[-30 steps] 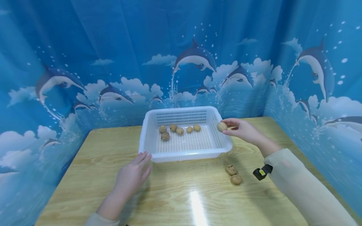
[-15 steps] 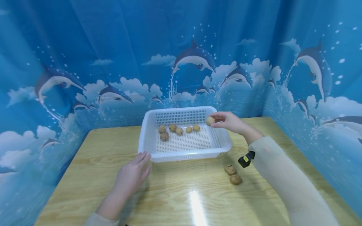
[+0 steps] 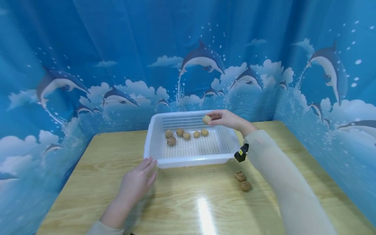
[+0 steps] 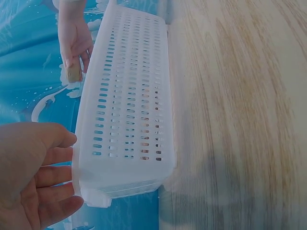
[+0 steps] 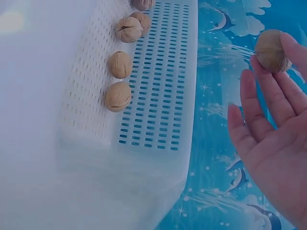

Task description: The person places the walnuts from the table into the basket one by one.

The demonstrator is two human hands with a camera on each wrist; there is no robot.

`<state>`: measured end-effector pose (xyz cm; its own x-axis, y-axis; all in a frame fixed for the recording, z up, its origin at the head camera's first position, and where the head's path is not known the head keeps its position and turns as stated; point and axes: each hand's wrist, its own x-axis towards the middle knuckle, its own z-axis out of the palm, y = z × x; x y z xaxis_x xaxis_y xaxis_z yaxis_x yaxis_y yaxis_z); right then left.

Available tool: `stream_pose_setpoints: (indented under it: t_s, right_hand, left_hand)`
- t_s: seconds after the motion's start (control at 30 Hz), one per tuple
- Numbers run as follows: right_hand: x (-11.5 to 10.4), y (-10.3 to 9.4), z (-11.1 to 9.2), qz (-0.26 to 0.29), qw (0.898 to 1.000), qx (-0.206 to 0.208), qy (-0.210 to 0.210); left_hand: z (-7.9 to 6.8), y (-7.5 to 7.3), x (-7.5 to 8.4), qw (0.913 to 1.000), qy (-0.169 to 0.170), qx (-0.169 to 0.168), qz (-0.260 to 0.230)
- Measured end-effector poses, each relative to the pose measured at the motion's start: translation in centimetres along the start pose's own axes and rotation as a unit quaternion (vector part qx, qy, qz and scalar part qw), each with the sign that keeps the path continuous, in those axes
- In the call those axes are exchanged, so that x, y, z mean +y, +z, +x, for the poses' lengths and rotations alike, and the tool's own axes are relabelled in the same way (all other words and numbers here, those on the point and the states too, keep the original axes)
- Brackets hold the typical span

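My right hand (image 3: 226,119) pinches a walnut (image 3: 207,119) between thumb and fingertips, over the back right part of a white plastic basket (image 3: 194,160). In the right wrist view the held walnut (image 5: 271,51) shows at the fingertips, above the basket's rim. Several walnuts (image 3: 186,136) lie inside on the slotted floor, toward the back and left. My left hand (image 3: 136,181) has its fingertips at the basket's front left corner, fingers fairly straight. From the left wrist, those fingers (image 4: 53,192) touch the outer rim without curling round it.
Two more walnuts (image 3: 243,181) sit on the wooden table (image 3: 176,202) in front of the basket's right corner, near my right forearm. Blue dolphin-print curtains (image 3: 132,49) hang close behind the table and along both sides.
My right hand has carried its walnut leftward and slightly back, from the basket's right rim to over the back of the basket. The left hand has stayed at its corner.
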<state>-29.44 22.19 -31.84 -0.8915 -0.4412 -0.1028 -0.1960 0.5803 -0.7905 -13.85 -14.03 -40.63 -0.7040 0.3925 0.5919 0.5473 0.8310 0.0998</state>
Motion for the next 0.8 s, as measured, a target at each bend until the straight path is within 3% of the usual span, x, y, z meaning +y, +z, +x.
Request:
stream_pose_setpoints:
  t_s: [0.47, 0.8]
  right_hand:
    - [-1.3, 0.1, 4.1, 0.046, 0.999, -0.001, -0.026]
    - [-1.1, 1.6, 6.9, 0.033, 0.999, -0.016, -0.022]
  left_hand:
    - [-0.1, 0.2, 0.1, 0.9999, -0.008, -0.009, 0.005]
    - [0.0, 0.3, 0.0, 1.0000, 0.001, 0.004, 0.006]
